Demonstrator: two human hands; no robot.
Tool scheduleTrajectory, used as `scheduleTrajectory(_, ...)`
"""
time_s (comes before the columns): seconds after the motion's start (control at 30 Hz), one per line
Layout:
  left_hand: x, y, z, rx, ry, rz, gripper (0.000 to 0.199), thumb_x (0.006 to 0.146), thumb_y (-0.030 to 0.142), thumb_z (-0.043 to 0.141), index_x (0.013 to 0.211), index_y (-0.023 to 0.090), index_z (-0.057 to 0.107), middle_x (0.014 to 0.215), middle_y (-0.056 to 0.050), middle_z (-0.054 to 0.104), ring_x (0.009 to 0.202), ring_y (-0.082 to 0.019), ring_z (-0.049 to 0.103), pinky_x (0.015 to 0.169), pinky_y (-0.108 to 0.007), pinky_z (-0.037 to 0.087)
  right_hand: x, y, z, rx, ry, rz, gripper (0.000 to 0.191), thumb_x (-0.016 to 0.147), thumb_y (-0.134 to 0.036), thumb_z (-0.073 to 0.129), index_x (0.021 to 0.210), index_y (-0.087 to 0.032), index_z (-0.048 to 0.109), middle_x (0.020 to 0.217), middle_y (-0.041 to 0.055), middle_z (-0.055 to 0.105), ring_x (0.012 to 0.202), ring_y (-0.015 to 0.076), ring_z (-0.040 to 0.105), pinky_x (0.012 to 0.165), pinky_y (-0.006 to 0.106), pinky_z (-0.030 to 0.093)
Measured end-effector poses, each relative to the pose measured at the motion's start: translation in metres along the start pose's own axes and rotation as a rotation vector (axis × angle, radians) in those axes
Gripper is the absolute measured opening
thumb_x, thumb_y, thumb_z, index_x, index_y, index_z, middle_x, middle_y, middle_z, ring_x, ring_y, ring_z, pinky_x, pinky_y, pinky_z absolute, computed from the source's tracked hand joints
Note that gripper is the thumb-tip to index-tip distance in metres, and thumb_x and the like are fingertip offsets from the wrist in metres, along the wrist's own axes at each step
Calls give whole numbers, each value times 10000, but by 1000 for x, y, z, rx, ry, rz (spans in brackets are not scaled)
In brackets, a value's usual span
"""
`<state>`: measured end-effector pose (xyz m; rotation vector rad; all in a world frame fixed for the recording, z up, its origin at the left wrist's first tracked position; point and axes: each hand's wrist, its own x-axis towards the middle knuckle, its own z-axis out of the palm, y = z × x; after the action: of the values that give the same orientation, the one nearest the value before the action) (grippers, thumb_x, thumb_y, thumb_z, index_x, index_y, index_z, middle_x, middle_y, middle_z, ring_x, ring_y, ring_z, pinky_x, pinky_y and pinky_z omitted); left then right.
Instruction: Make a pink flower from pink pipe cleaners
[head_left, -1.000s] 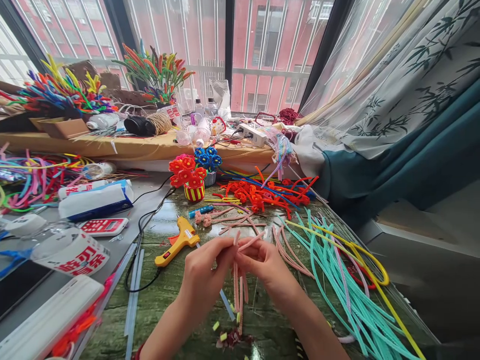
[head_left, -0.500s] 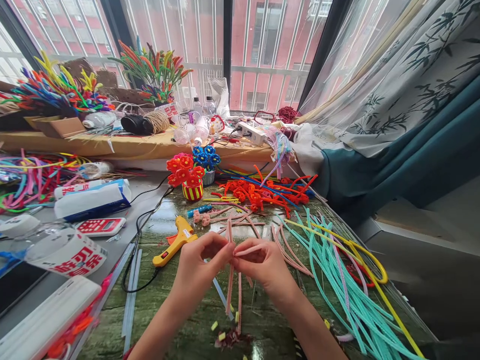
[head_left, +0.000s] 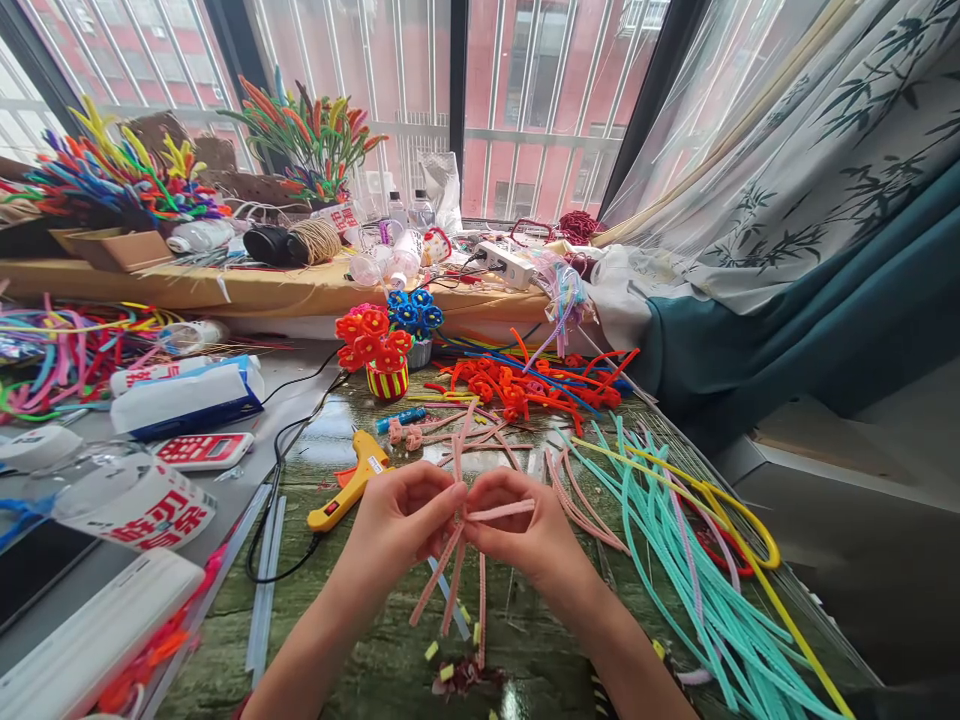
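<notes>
My left hand (head_left: 412, 515) pinches a bunch of pink pipe cleaners (head_left: 451, 585) where they cross. Their ends fan out above the fingers and hang down below them. Close against it, my right hand (head_left: 514, 515) is closed on the same crossing point, and one pale pink stem passes between its thumb and fingers. The fingertips of both hands meet and hide the join. More loose pink pipe cleaners (head_left: 585, 510) lie on the table just beyond my right hand. A yellow glue gun (head_left: 351, 482) rests to the left of my left hand.
Mint pipe cleaners (head_left: 690, 560) and yellow ones cover the right side. Red pipe cleaners (head_left: 510, 385) lie behind, beside a striped pot of red flowers (head_left: 386, 380). Clear glue sticks (head_left: 266, 585) and a black cord lie left. Yellow scraps (head_left: 447, 672) sit near the front.
The pink stems have turned in my fingers: the lower ends now spread to the left, and the upper ends lean right. Both hands stay together at the crossing.
</notes>
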<state>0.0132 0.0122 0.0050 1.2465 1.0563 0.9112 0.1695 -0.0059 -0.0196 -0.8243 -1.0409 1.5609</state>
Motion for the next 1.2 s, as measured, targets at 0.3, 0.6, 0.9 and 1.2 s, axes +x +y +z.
scheduleTrajectory(0.3, 0, 8, -13, 362, 147, 317, 289, 866, 424, 552, 805, 171, 678, 719, -17, 666, 680, -149, 601, 578, -208, 440, 5, 9, -5, 143, 102, 9, 308, 637, -247, 854, 864, -183, 657, 768, 0, 724, 734, 129, 675, 688, 223, 540)
scheduleTrajectory(0.6, -6, 12, -24, 600, -150, 327, 258, 823, 391, 642, 985, 198, 698, 913, -26, 730, 788, -173, 626, 651, -226, 446, 7, 9, -6, 73, 122, -20, 261, 668, -301, 832, 841, -167, 691, 780, 28, 727, 731, 144, 662, 679, 240, 543)
scheduleTrajectory(0.9, -1, -2, -13, 440, -94, 278, 302, 899, 399, 525, 828, 148, 677, 649, -21, 637, 528, -119, 560, 498, -203, 426, 7, 12, -5, 75, 174, 15, 316, 597, -297, 868, 817, -168, 681, 779, 29, 730, 739, 179, 678, 699, 288, 555)
scheduleTrajectory(1.2, -2, -5, 0, 401, 1, 320, 298, 896, 351, 531, 722, 144, 657, 616, 0, 581, 438, -74, 500, 407, -167, 382, 5, 14, -4, 104, 107, 87, 403, 560, -279, 890, 878, -167, 670, 803, 35, 737, 772, 191, 689, 738, 295, 534)
